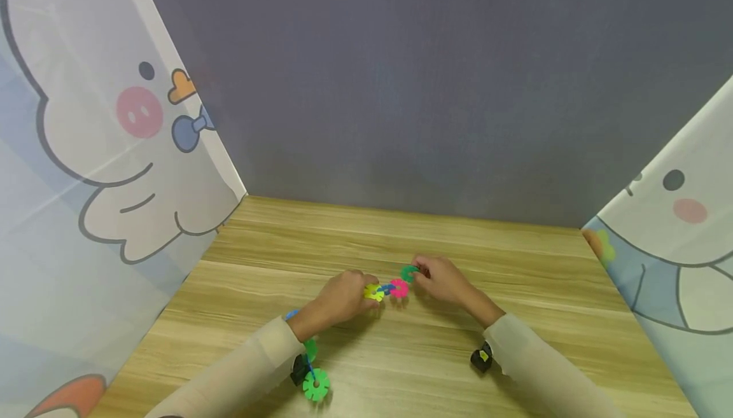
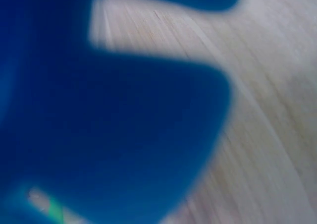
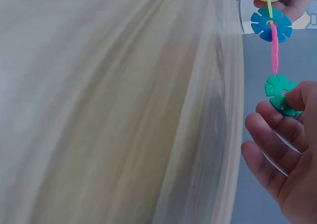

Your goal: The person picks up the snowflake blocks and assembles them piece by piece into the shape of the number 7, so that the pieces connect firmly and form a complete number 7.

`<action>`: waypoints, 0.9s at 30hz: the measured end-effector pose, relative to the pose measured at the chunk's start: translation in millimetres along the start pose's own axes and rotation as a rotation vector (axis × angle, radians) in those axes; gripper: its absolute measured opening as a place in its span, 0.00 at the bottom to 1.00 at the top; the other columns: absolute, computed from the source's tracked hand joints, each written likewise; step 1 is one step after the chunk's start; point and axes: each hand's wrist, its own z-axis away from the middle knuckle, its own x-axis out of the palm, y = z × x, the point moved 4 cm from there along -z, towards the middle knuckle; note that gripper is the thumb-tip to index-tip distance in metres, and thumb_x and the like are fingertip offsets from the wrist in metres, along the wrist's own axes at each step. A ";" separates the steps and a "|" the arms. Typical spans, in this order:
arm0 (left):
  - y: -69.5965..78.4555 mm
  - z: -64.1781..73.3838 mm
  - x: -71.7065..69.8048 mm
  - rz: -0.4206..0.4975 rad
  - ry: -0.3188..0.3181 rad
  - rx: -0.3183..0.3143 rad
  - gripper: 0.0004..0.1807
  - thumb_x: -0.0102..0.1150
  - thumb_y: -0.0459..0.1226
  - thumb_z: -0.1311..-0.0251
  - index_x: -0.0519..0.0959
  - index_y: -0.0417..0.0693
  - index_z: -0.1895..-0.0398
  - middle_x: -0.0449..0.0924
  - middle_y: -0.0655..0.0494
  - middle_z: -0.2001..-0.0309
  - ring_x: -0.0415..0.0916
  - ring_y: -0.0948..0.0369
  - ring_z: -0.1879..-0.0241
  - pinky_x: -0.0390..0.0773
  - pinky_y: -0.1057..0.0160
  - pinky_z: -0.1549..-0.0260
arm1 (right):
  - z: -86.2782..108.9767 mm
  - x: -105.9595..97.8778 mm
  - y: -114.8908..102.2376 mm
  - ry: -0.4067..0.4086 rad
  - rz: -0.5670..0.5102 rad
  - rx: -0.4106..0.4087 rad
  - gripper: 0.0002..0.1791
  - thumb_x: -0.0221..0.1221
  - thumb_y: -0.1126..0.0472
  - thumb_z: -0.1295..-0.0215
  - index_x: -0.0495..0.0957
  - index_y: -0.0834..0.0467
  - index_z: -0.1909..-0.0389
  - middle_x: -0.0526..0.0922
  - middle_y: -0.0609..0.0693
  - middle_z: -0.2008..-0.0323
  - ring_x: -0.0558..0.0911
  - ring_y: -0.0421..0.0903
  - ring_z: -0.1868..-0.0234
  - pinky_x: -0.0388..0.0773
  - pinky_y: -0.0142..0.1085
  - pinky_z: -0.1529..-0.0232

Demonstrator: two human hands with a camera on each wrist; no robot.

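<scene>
Slotted plastic snowflake discs are joined in a row between my hands. My left hand (image 1: 342, 297) pinches the yellow disc (image 1: 370, 291) at one end. A blue disc (image 3: 281, 29) follows, then a pink disc (image 3: 275, 53), seen edge-on in the right wrist view. At the other end my right hand (image 1: 443, 281) pinches a green disc (image 3: 273, 86) between thumb and index finger, its remaining fingers loosely bent. The green disc's slots meet the pink disc's edge. A blurred blue disc (image 2: 129, 115) fills much of the left wrist view, hiding the left hand there.
Around my left forearm hang or lie more discs: a blue one (image 1: 292, 313), a green one (image 1: 310, 349) and a light green one (image 1: 317, 394), partly covered by the sleeve. A wooden table (image 1: 412, 367) lies below. A grey panel (image 1: 401, 87) stands behind, with cartoon-printed sheets at both sides.
</scene>
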 end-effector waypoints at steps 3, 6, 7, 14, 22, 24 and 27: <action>-0.7 -0.2 -0.3 -0.012 0.006 0.006 0.26 0.73 0.49 0.41 0.84 0.45 0.44 0.88 0.47 0.52 0.87 0.55 0.60 0.87 0.66 0.65 | 4.6 -0.6 2.3 0.000 0.004 -0.030 0.04 0.59 0.63 0.30 0.80 0.50 0.62 0.70 0.36 0.81 0.64 0.30 0.82 0.65 0.26 0.80; -1.0 -0.3 -0.8 -0.005 0.009 0.006 0.25 0.73 0.48 0.41 0.84 0.45 0.44 0.89 0.47 0.53 0.87 0.56 0.59 0.88 0.65 0.64 | 9.1 -0.2 5.1 -0.007 0.010 -0.062 0.03 0.59 0.63 0.29 0.80 0.51 0.61 0.68 0.36 0.81 0.63 0.30 0.81 0.64 0.26 0.79; -1.1 -0.2 -1.1 0.001 0.008 0.004 0.25 0.73 0.48 0.41 0.84 0.45 0.44 0.89 0.47 0.53 0.86 0.55 0.59 0.87 0.65 0.64 | 10.6 0.1 6.1 -0.013 0.004 -0.067 0.03 0.58 0.63 0.28 0.79 0.51 0.61 0.68 0.36 0.81 0.63 0.30 0.81 0.64 0.26 0.79; -2.6 0.1 -3.4 0.044 -0.007 -0.035 0.25 0.73 0.47 0.41 0.84 0.46 0.43 0.88 0.46 0.51 0.85 0.55 0.58 0.86 0.67 0.67 | 17.7 -0.2 9.2 -0.046 -0.054 -0.057 0.03 0.58 0.61 0.25 0.79 0.49 0.60 0.72 0.36 0.78 0.66 0.30 0.79 0.69 0.27 0.75; -1.5 0.3 -3.7 0.045 -0.001 -0.020 0.25 0.73 0.47 0.41 0.84 0.46 0.43 0.88 0.47 0.51 0.86 0.53 0.55 0.88 0.62 0.62 | 19.2 0.7 9.1 -0.026 -0.112 -0.094 0.04 0.59 0.63 0.26 0.80 0.50 0.59 0.81 0.42 0.76 0.72 0.30 0.77 0.73 0.28 0.75; -1.6 0.1 -2.6 0.041 0.003 -0.010 0.24 0.73 0.47 0.41 0.84 0.45 0.44 0.88 0.47 0.51 0.86 0.53 0.55 0.88 0.62 0.61 | 19.5 1.8 9.4 -0.032 -0.129 -0.100 0.04 0.58 0.63 0.26 0.79 0.50 0.58 0.84 0.45 0.74 0.76 0.32 0.76 0.75 0.28 0.74; -1.6 0.0 -1.5 0.037 0.005 0.000 0.25 0.72 0.47 0.41 0.84 0.45 0.44 0.88 0.47 0.51 0.86 0.53 0.54 0.88 0.62 0.60 | 20.1 3.5 9.2 -0.042 -0.151 -0.100 0.04 0.58 0.63 0.25 0.79 0.50 0.58 0.87 0.47 0.71 0.82 0.34 0.74 0.79 0.28 0.73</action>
